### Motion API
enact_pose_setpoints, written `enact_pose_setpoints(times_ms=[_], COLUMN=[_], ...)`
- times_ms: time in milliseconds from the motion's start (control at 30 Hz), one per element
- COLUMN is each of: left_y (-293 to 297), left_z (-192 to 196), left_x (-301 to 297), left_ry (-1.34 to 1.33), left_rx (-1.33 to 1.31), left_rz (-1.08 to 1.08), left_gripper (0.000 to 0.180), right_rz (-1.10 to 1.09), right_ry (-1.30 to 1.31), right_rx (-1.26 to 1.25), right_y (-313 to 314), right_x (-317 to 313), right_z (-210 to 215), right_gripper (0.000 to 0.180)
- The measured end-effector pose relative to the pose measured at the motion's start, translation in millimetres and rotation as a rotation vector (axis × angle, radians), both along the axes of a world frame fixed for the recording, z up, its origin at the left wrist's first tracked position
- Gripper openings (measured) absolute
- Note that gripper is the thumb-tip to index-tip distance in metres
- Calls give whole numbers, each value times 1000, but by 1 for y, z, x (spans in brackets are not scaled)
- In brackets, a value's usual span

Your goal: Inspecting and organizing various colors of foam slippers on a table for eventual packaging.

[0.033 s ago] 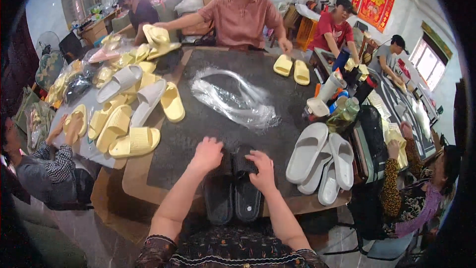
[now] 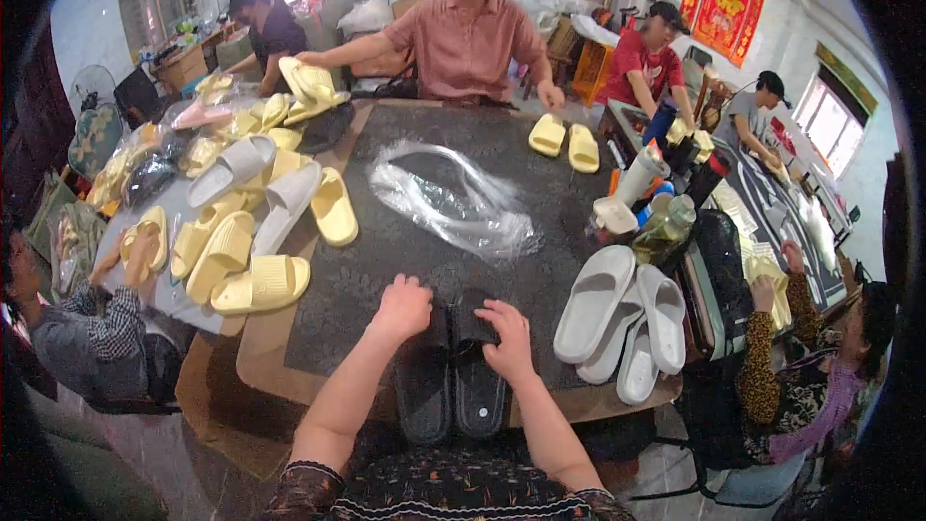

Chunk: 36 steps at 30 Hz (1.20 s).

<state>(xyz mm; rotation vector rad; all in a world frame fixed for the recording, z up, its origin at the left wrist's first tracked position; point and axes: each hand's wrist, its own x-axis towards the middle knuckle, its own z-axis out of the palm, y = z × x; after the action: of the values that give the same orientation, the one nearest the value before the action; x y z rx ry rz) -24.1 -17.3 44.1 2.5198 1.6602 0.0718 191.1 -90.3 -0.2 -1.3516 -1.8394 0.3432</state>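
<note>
Two black slippers (image 2: 424,403) lie side by side at the near edge of the dark-topped table, close to my body. My left hand (image 2: 403,307), fingers bent, is at the strap end of the left one. Over the strap of the right slipper (image 2: 479,397) curves my right hand (image 2: 507,333), its thumb apart from the fingers. A small white round spot shows on that slipper's sole. Beyond my hands, crumpled clear plastic bags (image 2: 449,198) lie mid-table. To the right, several light grey slippers (image 2: 598,304) lean together.
Yellow slippers (image 2: 260,285) and grey slippers (image 2: 231,169) are heaped at the left. A yellow pair (image 2: 564,143) lies at the far right, behind bottles (image 2: 666,227). Co-workers sit or stand around; a person in pink (image 2: 473,43) faces me across the table, holding yellow slippers.
The whole view has shifted very slightly. My hands stay at the black slippers, with the right fingers only slightly moved.
</note>
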Motion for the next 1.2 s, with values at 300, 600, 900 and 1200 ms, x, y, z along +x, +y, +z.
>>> enact_pose_setpoints(times_ms=[300,600,900,1200], left_y=[11,18,-6,7], left_z=[-4,-32,-16,-11], left_x=[-5,-5,14,13], left_ry=[-163,-299,-59,34], left_rx=[-96,-26,296,122], left_rz=[78,-63,82,24], left_gripper=[26,23,29,30], right_rz=[-12,-71,-93,-100], right_ry=[-33,3,30,27], right_rx=[-17,21,-1,-10], right_y=[5,-8,-13,-12], right_x=[9,4,0,2], right_z=[4,-7,2,-1], right_gripper=[59,58,56,57])
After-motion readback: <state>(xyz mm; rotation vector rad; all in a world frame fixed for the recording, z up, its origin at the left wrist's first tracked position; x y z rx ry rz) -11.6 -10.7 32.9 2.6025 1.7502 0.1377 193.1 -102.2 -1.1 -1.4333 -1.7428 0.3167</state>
